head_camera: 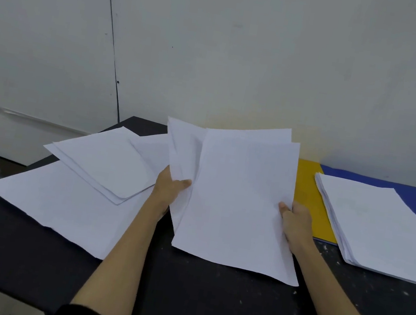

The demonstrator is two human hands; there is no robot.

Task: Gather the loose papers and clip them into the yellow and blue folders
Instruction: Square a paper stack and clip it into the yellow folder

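The black table sits against a white wall. Loose papers are spread over its left half. At right, a paper stack lies on the blue folder, w/ the yellow folder just beside it. At centre you hold a sheaf of sheets tilted up. Your left hand pinches its left edge; your right hand grips its right edge.

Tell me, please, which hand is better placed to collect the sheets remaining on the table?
Left, probably. The left hand holds the raised bundle beside the loose sheets; the right hand is on the folder side, near the yellow folder.
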